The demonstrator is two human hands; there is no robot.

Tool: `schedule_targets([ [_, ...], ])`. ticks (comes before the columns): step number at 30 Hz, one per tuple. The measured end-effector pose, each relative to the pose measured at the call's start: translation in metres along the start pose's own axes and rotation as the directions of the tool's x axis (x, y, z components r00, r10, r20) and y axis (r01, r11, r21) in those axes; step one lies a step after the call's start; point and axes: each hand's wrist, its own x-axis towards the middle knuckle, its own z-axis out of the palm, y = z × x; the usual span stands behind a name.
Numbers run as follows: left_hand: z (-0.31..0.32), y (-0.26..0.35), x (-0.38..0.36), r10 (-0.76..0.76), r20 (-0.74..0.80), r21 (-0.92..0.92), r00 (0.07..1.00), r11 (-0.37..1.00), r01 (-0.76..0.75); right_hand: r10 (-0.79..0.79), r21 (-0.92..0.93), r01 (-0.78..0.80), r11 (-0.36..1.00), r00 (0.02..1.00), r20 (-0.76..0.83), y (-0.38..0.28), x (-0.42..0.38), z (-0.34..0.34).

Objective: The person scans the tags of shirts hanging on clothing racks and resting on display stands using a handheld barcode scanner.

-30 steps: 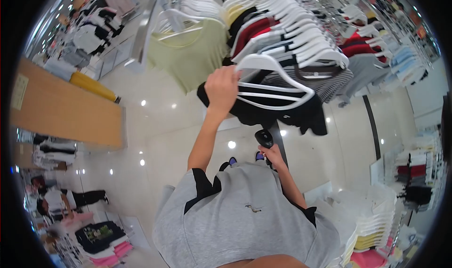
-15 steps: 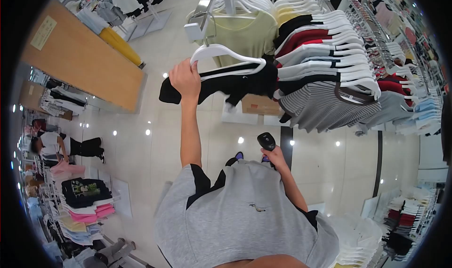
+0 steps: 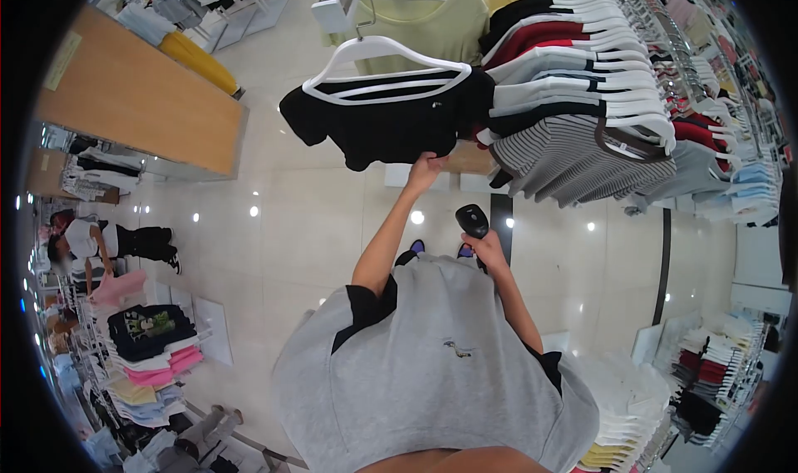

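Note:
A black T-shirt [image 3: 378, 120] hangs spread on a white hanger [image 3: 391, 51], whose metal hook loops over the end of the rack's arm [image 3: 332, 14]. My left hand [image 3: 426, 174] is closed on the shirt's lower edge, the thumb on the near side. Low in front of my body, my right hand [image 3: 485, 247] is wrapped around a black handheld barcode scanner [image 3: 472, 220], its head pointing away from me. A pale green top [image 3: 420, 28] hangs just behind the black T-shirt.
To the right, a grey striped shirt [image 3: 557, 157] fronts a row of tops on white hangers [image 3: 623, 82]. A wooden panel [image 3: 141, 99] stands at left. Beyond it, a person [image 3: 125, 240] is near a rack with a dark printed shirt [image 3: 150, 330].
My left hand has left the hanger's shoulder and moved down and right to the shirt's lower edge. The black T-shirt now faces me more. The right hand keeps the scanner.

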Motion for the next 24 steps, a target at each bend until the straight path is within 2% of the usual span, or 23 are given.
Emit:
schedule_targets([
  [1, 0.006, 0.0, 0.006, 0.008, 0.009, 0.0, 1.0, 1.0, -0.008, 0.007, 0.008, -0.007, 1.0, 1.0, -0.019, -0.003, 0.0, -0.002],
  [2, 0.014, -0.002, 0.009, -0.157, 0.175, -0.09, 0.972, 0.98, 0.175, 0.018, 0.019, -0.017, 1.0, 0.999, -0.039, -0.004, -0.002, -0.004],
  [3, 0.022, -0.003, 0.009, -0.301, 0.352, -0.143, 0.887, 0.919, 0.368, 0.024, 0.024, -0.023, 0.999, 0.998, -0.052, -0.004, -0.006, -0.006],
  [4, 0.029, -0.003, 0.011, -0.296, 0.366, -0.139, 0.882, 0.92, 0.367, 0.026, 0.031, -0.024, 0.999, 0.998, -0.065, -0.005, -0.008, -0.009],
  [6, 0.04, -0.007, 0.016, -0.545, 0.404, -0.108, 0.734, 0.769, 0.63, 0.037, 0.043, -0.033, 0.999, 0.995, -0.091, -0.004, -0.015, -0.012],
  [7, 0.044, -0.033, 0.029, -0.52, 0.595, -0.081, 0.613, 0.72, 0.689, 0.028, 0.05, -0.022, 0.999, 0.992, -0.122, -0.003, -0.018, -0.014],
  [8, 0.052, -0.047, 0.03, -0.516, 0.606, -0.071, 0.605, 0.722, 0.688, 0.018, 0.057, -0.009, 0.998, 0.988, -0.154, -0.002, -0.021, -0.017],
  [10, 0.063, -0.065, 0.022, -0.685, 0.467, -0.211, 0.559, 0.527, 0.823, 0.003, 0.086, 0.012, 0.996, 0.986, -0.169, 0.001, -0.028, -0.022],
  [11, 0.059, -0.069, 0.021, -0.617, 0.553, -0.26, 0.56, 0.511, 0.819, -0.023, 0.108, 0.042, 0.993, 0.985, -0.17, 0.002, -0.03, -0.024],
  [12, 0.062, -0.069, 0.024, -0.614, 0.559, -0.252, 0.557, 0.514, 0.82, -0.021, 0.111, 0.041, 0.993, 0.983, -0.18, 0.003, -0.03, -0.027],
  [14, 0.072, -0.081, 0.023, -0.48, 0.556, -0.462, 0.678, 0.5, 0.733, 0.031, 0.102, -0.01, 0.995, 0.977, -0.209, 0.008, -0.037, -0.032],
  [15, 0.073, -0.07, 0.022, -0.481, 0.561, -0.455, 0.674, 0.5, 0.736, 0.036, 0.107, -0.013, 0.994, 0.976, -0.215, 0.012, -0.037, -0.034],
  [17, 0.071, -0.029, 0.016, -0.366, 0.493, -0.465, 0.789, 0.655, 0.595, 0.049, 0.123, -0.021, 0.992, 0.972, -0.231, 0.018, -0.036, -0.037],
  [18, 0.073, -0.021, 0.017, -0.364, 0.498, -0.461, 0.788, 0.658, 0.595, 0.049, 0.126, -0.019, 0.992, 0.97, -0.237, 0.015, -0.036, -0.038],
  [20, 0.076, -0.01, 0.014, -0.374, 0.359, -0.185, 0.855, 0.869, 0.459, -0.027, 0.071, 0.047, 0.996, 0.965, -0.262, 0.009, -0.036, -0.041],
  [21, 0.068, 0.015, 0.002, -0.378, 0.36, -0.183, 0.853, 0.868, 0.462, -0.022, 0.074, 0.043, 0.996, 0.965, -0.262, 0.006, -0.035, -0.041],
  [22, 0.05, 0.058, -0.02, -0.307, 0.395, -0.445, 0.866, 0.761, 0.472, -0.039, 0.07, 0.06, 0.996, 0.96, -0.279, 0.002, -0.034, -0.04],
  [23, 0.037, 0.091, -0.039, -0.232, 0.403, -0.668, 0.885, 0.587, 0.458, -0.054, 0.066, 0.077, 0.995, 0.954, -0.294, -0.002, -0.033, -0.039],
  [24, 0.031, 0.106, -0.048, -0.239, 0.402, -0.666, 0.884, 0.587, 0.461, -0.049, 0.07, 0.072, 0.995, 0.956, -0.289, -0.008, -0.031, -0.04],
])
